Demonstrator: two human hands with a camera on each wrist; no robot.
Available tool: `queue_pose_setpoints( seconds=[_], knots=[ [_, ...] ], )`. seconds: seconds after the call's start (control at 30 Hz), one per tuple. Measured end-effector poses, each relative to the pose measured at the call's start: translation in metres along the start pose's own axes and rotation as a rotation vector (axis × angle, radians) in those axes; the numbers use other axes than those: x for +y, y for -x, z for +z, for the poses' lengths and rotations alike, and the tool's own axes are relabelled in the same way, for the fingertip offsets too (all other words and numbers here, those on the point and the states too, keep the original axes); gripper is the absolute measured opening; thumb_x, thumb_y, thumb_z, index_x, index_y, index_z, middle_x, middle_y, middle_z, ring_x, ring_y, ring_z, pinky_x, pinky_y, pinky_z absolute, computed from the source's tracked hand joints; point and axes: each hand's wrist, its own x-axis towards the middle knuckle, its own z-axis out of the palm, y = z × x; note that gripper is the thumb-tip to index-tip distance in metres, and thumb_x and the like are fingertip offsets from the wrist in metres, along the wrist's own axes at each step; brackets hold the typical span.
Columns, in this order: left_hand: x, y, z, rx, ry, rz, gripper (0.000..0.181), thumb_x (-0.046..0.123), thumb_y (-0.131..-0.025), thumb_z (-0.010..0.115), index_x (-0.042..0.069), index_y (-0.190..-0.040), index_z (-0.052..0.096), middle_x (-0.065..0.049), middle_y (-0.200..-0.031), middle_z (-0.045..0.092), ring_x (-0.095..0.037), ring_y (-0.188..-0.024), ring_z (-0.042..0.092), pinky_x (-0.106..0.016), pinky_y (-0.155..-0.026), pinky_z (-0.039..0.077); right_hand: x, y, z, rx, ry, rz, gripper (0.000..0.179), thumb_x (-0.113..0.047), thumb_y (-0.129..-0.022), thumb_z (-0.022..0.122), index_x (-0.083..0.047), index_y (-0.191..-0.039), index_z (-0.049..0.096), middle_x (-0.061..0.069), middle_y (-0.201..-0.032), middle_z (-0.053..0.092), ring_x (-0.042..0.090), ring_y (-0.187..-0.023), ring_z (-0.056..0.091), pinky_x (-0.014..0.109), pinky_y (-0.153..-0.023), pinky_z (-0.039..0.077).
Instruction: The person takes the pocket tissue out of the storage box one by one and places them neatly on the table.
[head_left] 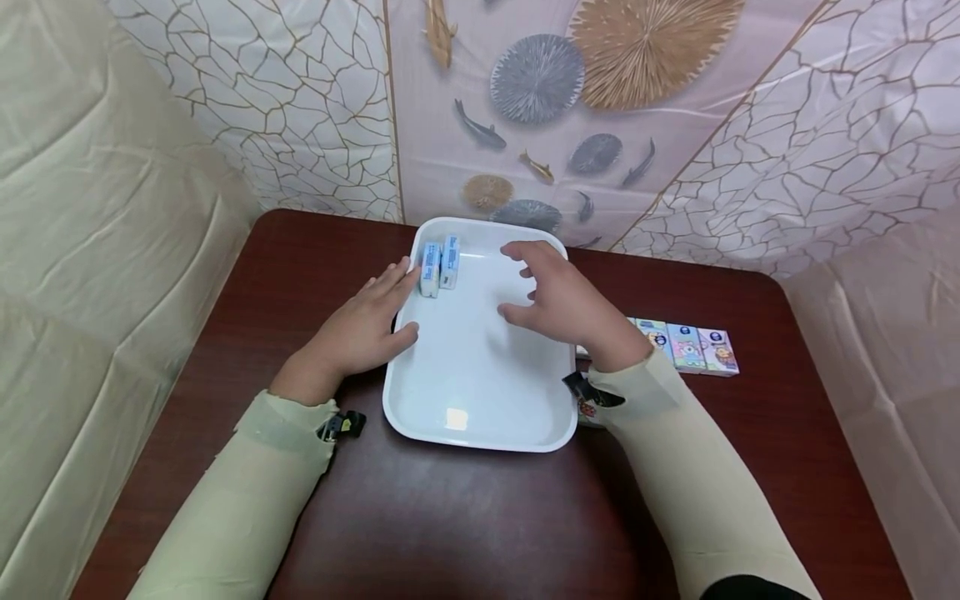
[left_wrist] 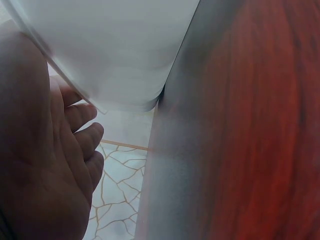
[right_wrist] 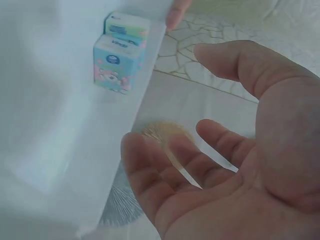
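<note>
A white tray (head_left: 480,367) lies on the table, and two small blue-and-white tissue packs (head_left: 430,268) stand side by side in its back left corner. My left hand (head_left: 363,325) rests against the tray's left rim with fingers extended, its fingertips near the packs. Above the tray's right side hovers my right hand (head_left: 558,296), thumb and fingers spread, holding nothing. In the right wrist view, a pack with a cartoon print (right_wrist: 117,65) stands in front of the other one. The left wrist view shows my left fingers (left_wrist: 87,142) beside the tray's outer wall (left_wrist: 115,60).
Right of the tray, a row of printed tissue packs (head_left: 686,346) lies on the dark red-brown table (head_left: 465,517), partly hidden by my right forearm. Another printed item (head_left: 587,410) shows beneath that wrist. A patterned cloth (head_left: 315,108) hangs behind the table.
</note>
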Motion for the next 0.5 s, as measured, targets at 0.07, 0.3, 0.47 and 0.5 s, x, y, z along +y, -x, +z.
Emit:
queue_pose_setpoints(
  seconds=[0.07,0.3,0.47,0.5],
  knots=[
    [0.000,0.000,0.001,0.001,-0.001,-0.001,0.083,0.043,-0.103,0.055,0.028,-0.171,0.009,0.004,-0.179,0.002,-0.023,-0.166,0.006,-0.051,-0.134,0.013,0.000,-0.010,0.003,-0.006,-0.010,0.011,0.084,-0.033,-0.088,0.085,-0.020,-0.159,0.042,0.005,-0.161,0.042,0.029,-0.132,0.060,0.043,-0.092,0.062],
    [0.000,0.000,0.001,0.001,-0.004,-0.002,0.083,0.044,-0.103,0.055,0.028,-0.171,0.010,0.004,-0.179,0.002,-0.023,-0.166,0.007,-0.049,-0.134,0.013,-0.001,-0.039,0.015,-0.019,-0.004,0.084,0.086,-0.037,-0.088,0.084,-0.021,-0.161,0.040,0.003,-0.165,0.039,0.029,-0.135,0.058,0.043,-0.097,0.061],
    [-0.001,0.000,0.000,0.003,0.002,-0.001,0.082,0.044,-0.103,0.054,0.027,-0.171,0.011,0.003,-0.179,0.002,-0.023,-0.166,0.007,-0.049,-0.134,0.013,-0.004,-0.059,0.022,-0.041,0.038,0.119,0.089,-0.039,-0.088,0.084,-0.023,-0.162,0.039,0.002,-0.168,0.036,0.027,-0.136,0.056,0.044,-0.103,0.058],
    [-0.001,0.000,0.000,0.003,0.006,0.000,0.082,0.044,-0.103,0.055,0.027,-0.171,0.011,0.003,-0.179,0.002,-0.023,-0.166,0.007,-0.050,-0.134,0.013,-0.005,-0.063,0.023,-0.045,0.048,0.121,0.089,-0.039,-0.088,0.084,-0.023,-0.162,0.039,0.002,-0.168,0.036,0.027,-0.138,0.055,0.045,-0.107,0.056]
  ],
)
